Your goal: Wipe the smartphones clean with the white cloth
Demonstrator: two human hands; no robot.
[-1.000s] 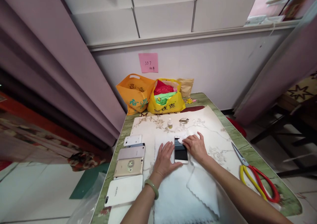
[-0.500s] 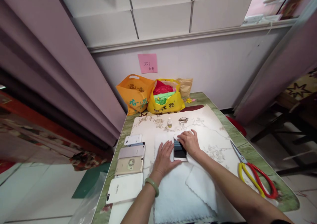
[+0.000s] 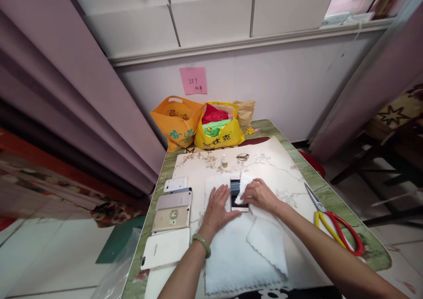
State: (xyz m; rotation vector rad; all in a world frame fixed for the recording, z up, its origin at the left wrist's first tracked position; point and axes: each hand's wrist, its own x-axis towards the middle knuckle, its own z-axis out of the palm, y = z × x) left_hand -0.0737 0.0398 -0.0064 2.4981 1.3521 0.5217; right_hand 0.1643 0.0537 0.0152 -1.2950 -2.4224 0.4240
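A white-framed smartphone (image 3: 235,188) lies screen up on a white cloth (image 3: 231,255) spread over the table. My left hand (image 3: 217,205) rests at the phone's left side, fingers spread, with the thumb along its lower edge. In my right hand (image 3: 261,195) a smaller white wiping cloth (image 3: 245,183) is pinched. That wiping cloth covers the right part of the screen, its scalloped edge standing up. A folded flap of white fabric lies below my right wrist.
Several phones (image 3: 172,219) lie in a column on the left. Behind the hands are a small bottle (image 3: 224,160) and glasses (image 3: 242,157). Scissors (image 3: 320,206) with red and yellow handles lie on the right. An orange bag (image 3: 178,122) and a yellow bag (image 3: 220,136) stand at the back.
My right hand has moved down from the phone's upper right corner with the wiping cloth, baring the top of the phone. My left hand stays beside the phone. The view has shifted slightly.
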